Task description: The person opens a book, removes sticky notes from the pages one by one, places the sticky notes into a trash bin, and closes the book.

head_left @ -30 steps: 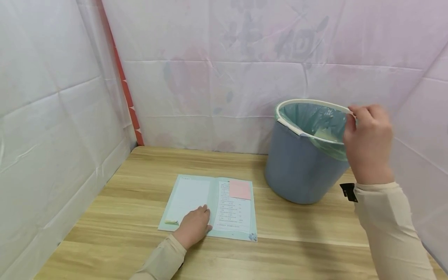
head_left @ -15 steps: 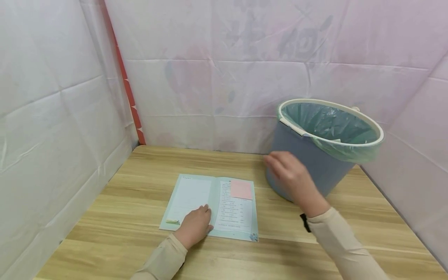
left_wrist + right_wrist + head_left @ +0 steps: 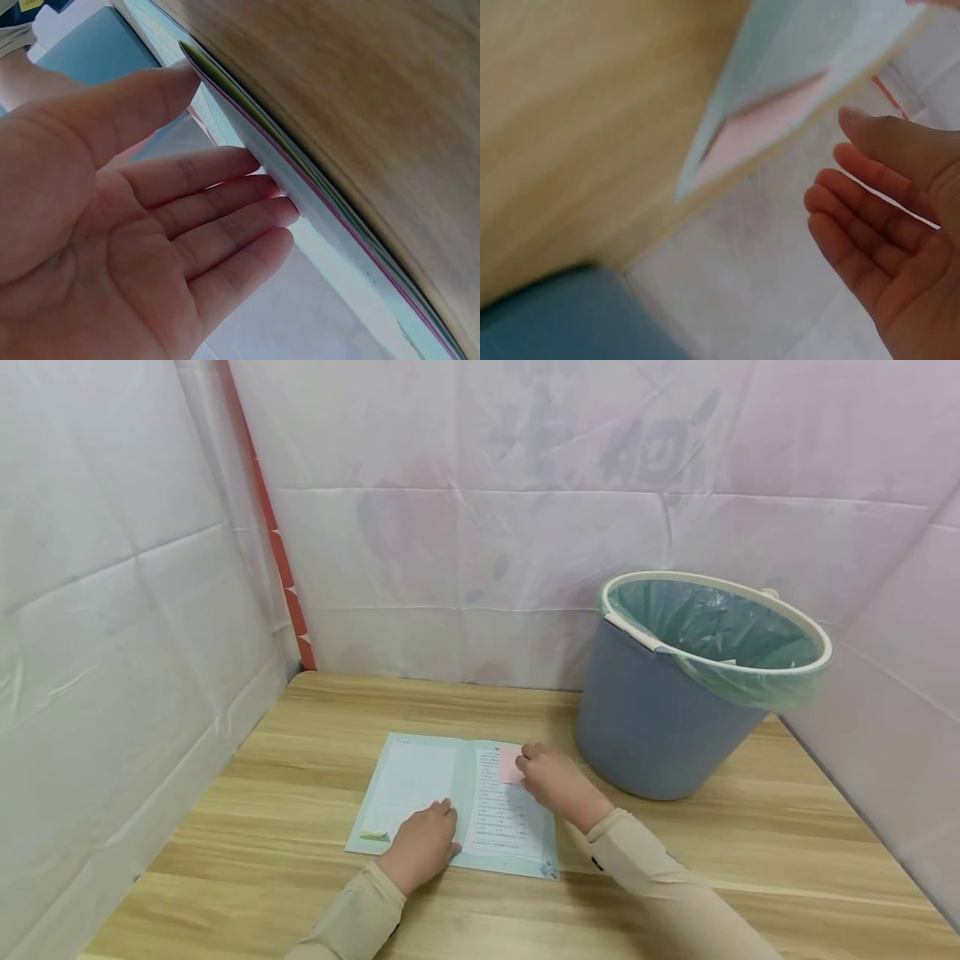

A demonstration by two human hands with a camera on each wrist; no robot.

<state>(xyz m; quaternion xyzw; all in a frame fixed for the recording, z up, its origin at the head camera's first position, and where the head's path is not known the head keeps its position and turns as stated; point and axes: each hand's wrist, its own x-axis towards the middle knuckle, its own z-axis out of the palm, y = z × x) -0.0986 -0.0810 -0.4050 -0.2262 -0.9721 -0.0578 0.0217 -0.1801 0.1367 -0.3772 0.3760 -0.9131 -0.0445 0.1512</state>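
An open booklet (image 3: pixel 495 852) with pale green borders lies on the table in the head view. My left hand (image 3: pixel 422 843) rests on its lower middle near the fold; in the left wrist view its fingers (image 3: pixel 217 210) are fairly straight and touch the page. A pink sticky note (image 3: pixel 509 765) sits near the top of the right-hand page. My right hand (image 3: pixel 558 785) reaches over that page and hides part of the note. In the right wrist view the right hand's fingers (image 3: pixel 855 225) are loosely bent, with nothing between thumb and fingers, and the note (image 3: pixel 757 124) looks apart from them.
A blue-grey bin (image 3: pixel 660 727) with a pale rim and a green plastic liner (image 3: pixel 720 622) stands at the back right of the wooden table (image 3: pixel 247 860). Something pale shows inside the liner. White sheeting (image 3: pixel 375 568) hangs behind and at both sides.
My right hand has moved from the bin's rim, left and down, to the pink note on the booklet. The left hand stays on the page. The pale thing in the bin now shows less.
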